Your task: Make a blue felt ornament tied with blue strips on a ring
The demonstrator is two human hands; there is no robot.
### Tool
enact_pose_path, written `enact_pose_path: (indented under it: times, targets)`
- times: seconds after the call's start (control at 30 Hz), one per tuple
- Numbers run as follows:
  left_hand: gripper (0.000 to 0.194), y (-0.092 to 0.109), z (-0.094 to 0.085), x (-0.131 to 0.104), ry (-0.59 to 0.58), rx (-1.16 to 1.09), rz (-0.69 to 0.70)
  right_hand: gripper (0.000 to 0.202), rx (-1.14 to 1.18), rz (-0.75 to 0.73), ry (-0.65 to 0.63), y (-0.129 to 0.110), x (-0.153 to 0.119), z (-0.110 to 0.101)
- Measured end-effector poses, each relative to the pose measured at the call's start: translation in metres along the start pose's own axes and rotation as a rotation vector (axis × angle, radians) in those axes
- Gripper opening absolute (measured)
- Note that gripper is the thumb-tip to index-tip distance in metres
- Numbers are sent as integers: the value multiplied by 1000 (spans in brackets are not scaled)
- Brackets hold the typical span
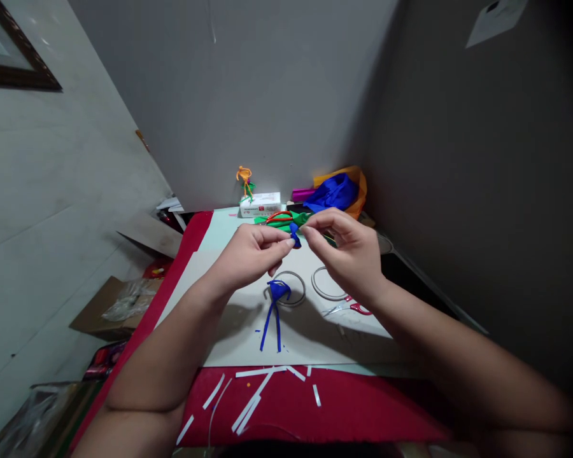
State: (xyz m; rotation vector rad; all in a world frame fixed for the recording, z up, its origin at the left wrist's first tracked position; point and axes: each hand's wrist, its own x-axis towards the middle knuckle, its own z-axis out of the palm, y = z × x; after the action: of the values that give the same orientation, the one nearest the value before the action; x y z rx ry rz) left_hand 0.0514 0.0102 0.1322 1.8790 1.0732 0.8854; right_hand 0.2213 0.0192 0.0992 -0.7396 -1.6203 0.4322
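A small blue piece [295, 236] is pinched between the thumb and fingers of my left hand [255, 254], above the white board [233, 331]. Close on its right, my right hand [346, 248] has thumb and forefinger brought together at the edge of the piece; whether anything thin is between them is too small to tell. Below the hands a blue stick-like figure [277, 299] with two long legs lies on the board. Its top overlaps a grey wire ring [304, 289]. Red-handled scissors [358, 308] lie beside a second ring [322, 292].
White paper strips [248, 413] lie on the red cloth [353, 413] in front. Behind my hands are a white box [262, 203] bearing an orange-and-green figure [245, 181], green material [262, 220] with other scissors [279, 217], and blue fabric [337, 191]. A cardboard box [95, 312] sits left.
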Motion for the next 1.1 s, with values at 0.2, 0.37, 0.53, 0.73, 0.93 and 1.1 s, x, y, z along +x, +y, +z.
enact_pose_path:
  times: [0.2, 0.37, 0.53, 0.73, 0.93, 1.1]
  targets:
    - [26, -1, 1, 1, -14, -27, -3, 9, -345, -450, -3, 8, -1, 1]
    - [23, -2, 1, 1, -10, -39, -14, 12, -389, -565, 3, 15, 1, 0]
    - [16, -4, 0, 2, 19, -93, -37, 13, -399, -611, -44, 14, 1, 0]
    - [10, -6, -1, 3, 29, -266, -63, 16, -396, -653, -42, 18, 0, 3]
    - [12, -5, -3, 4, 25, -434, -103, 21, -503, -757, -70, 19, 0, -1]
    - [11, -3, -6, 3, 4, -349, -104, 21, -588, -802, -67, 18, 0, -1]
